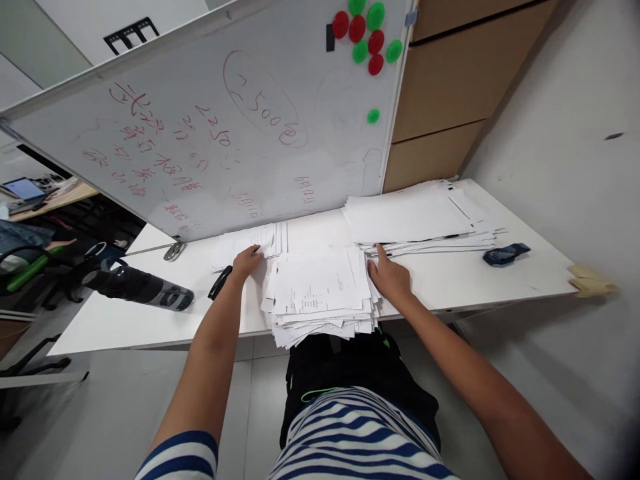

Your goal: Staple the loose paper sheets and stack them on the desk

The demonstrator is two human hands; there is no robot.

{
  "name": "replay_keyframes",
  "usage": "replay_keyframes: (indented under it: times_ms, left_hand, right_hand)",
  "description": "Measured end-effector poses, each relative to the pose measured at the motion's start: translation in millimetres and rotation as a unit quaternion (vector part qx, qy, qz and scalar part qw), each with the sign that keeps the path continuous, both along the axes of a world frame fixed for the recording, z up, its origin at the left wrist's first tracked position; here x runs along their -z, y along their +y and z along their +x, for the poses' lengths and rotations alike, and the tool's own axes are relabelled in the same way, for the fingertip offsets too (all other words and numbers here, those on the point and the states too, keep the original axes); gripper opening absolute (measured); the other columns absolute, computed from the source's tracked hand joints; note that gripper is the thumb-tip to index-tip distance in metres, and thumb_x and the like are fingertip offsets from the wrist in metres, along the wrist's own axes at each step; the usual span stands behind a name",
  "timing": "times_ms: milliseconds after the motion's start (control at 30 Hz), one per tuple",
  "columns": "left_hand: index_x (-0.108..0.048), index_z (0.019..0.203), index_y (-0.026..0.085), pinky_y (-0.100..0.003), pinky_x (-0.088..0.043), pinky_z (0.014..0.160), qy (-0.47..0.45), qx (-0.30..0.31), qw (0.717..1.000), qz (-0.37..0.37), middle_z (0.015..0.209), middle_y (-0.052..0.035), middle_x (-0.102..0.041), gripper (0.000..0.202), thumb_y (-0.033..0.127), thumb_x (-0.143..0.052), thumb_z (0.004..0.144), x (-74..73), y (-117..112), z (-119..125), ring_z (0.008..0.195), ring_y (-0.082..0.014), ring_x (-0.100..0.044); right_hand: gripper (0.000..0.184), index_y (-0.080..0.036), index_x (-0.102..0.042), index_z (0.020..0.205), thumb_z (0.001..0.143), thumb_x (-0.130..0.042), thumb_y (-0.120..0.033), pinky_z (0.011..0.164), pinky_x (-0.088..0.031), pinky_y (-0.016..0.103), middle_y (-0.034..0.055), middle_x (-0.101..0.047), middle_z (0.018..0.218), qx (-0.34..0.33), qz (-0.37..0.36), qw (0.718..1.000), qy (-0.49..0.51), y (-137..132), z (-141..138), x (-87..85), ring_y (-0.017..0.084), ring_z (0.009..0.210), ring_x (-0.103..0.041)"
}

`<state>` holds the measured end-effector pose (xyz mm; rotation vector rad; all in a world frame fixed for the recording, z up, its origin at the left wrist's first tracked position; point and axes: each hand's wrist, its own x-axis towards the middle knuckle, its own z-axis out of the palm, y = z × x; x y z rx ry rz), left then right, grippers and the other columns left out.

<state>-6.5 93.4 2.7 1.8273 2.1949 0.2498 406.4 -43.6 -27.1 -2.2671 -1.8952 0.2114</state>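
Note:
A thick, uneven stack of printed papers (320, 283) sits at the table's front edge, between my hands. My left hand (247, 263) is closed at the near edge of a lower spread of papers (250, 240) on the left. A small dark thing shows at its fingertips, too small to name. My right hand (393, 277) rests beside the right side of the middle stack, index finger stretched out toward a wide pile of white sheets (407, 217). Its other fingers are partly hidden, and I see nothing held in it.
A dark bottle (145, 287) lies on the white table (525, 280) at left, near a black object (220, 283) and a round metallic item (174, 251). A whiteboard (320, 153) with magnets stands behind. A dark blue item (506, 254) lies at right, by cardboard boxes (445, 87).

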Motion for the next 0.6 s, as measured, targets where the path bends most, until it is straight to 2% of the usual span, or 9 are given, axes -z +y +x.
replay_keyframes:
  times_ms: [100, 200, 300, 467, 600]
  left_hand:
    - [-0.059, 0.133, 0.03, -0.035, -0.044, 0.101, -0.011, 0.004, 1.0, -0.001, 0.135, -0.0023, -0.062, 0.049, 0.043, -0.054, 0.086, 0.1, 0, -6, 0.122, -0.0262, -0.057]
    - [-0.058, 0.134, 0.026, -0.035, -0.043, 0.101, -0.014, 0.004, 1.0, 0.019, 0.137, -0.006, -0.061, 0.05, 0.049, -0.05, 0.09, 4.9, 0, -9, 0.126, -0.0275, -0.055]
    - [-0.063, 0.123, 0.023, -0.036, -0.045, 0.094, -0.017, -0.002, 0.999, 0.04, 0.124, -0.0089, -0.067, 0.05, 0.056, -0.04, 0.094, 8.5, -1, -11, 0.116, -0.0281, -0.06]
    - [-0.066, 0.107, 0.024, -0.033, -0.045, 0.083, -0.018, -0.04, 0.997, 0.068, 0.106, -0.0078, -0.071, 0.058, 0.059, -0.02, 0.098, 9.8, -3, -7, 0.101, -0.0251, -0.063]
    - [-0.066, 0.105, 0.024, -0.035, -0.044, 0.082, -0.001, -0.05, 0.996, 0.073, 0.105, -0.0091, -0.071, 0.053, 0.056, -0.024, 0.098, 10.0, -6, -1, 0.1, -0.0272, -0.063]
  right_hand:
    - [0.06, -0.01, -0.024, 0.153, 0.102, -0.027, -0.041, 0.067, -0.042, 0.032, 0.0128, -0.074, 0.091, 0.001, 0.005, 1.0, 0.002, -1, -1, -0.9, 0.028, 0.081, -0.069]
    - [0.059, -0.01, -0.024, 0.153, 0.102, -0.027, -0.04, 0.067, -0.043, 0.032, 0.0132, -0.074, 0.093, 0.003, 0.004, 1.0, 0.001, -1, -1, -2.4, 0.028, 0.083, -0.069]
    - [0.06, -0.01, -0.023, 0.154, 0.103, -0.026, -0.041, 0.067, -0.043, 0.032, 0.0136, -0.074, 0.094, 0.001, -0.005, 1.0, -0.001, -1, -1, -3.1, 0.027, 0.082, -0.069]
    - [0.06, -0.01, -0.024, 0.154, 0.103, -0.026, -0.041, 0.066, -0.043, 0.032, 0.0126, -0.073, 0.092, 0.002, 0.004, 1.0, 0.004, 0, -1, -0.8, 0.027, 0.08, -0.069]
    - [0.059, -0.011, -0.025, 0.154, 0.103, -0.026, -0.041, 0.064, -0.042, 0.031, 0.0109, -0.073, 0.088, 0.0, 0.008, 1.0, 0.01, 0, 0, 0.2, 0.026, 0.076, -0.068]
